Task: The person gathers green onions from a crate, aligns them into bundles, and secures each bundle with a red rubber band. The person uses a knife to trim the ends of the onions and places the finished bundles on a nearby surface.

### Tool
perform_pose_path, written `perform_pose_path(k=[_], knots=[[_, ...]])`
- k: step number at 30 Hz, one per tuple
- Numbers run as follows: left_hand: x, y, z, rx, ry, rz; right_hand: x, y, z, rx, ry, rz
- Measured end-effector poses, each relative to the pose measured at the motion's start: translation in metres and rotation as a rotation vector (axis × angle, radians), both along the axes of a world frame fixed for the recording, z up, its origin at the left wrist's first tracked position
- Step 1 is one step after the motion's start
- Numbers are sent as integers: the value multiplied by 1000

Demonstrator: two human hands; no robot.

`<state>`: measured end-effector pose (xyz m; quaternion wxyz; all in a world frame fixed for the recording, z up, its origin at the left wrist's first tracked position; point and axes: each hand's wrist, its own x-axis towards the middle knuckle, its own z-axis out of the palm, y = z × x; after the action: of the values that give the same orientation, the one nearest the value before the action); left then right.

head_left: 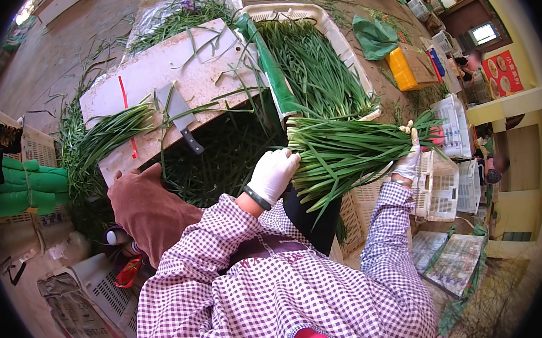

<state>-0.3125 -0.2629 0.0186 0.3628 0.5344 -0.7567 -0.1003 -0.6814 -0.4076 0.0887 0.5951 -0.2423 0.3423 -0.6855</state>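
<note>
Left hand [272, 174] in white glove gripped the cut end of a chive bundle [351, 151]; right hand [410, 159] clasped it nearer the tips, over a white crate [439, 185]. Light, floppy, bruises easily; probably best held near the firm base, supported midway.

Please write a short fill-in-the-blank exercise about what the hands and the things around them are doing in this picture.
1. Both hands wear ____ gloves; the left hand and right hand hold one bundle of green chives.
2. The knife lies on the white ____.
3. Behind the bundle, more chives fill a white plastic ____.

Missing words: white; board; crate
</note>
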Motion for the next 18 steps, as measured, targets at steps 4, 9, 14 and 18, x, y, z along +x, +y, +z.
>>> perform_pose_path(k=[4, 9, 14, 18], knots=[[24, 16, -17, -36, 83, 71, 10, 1, 0, -7, -2, -4], [102, 50, -70, 700, -553, 110, 0, 0, -3, 14, -46, -1], [99, 36, -31, 608, -494, 56, -13, 6, -10, 9, -123, 8], [44, -19, -93, 348, 598, -33, 6, -12, -10, 25, -151, 60]])
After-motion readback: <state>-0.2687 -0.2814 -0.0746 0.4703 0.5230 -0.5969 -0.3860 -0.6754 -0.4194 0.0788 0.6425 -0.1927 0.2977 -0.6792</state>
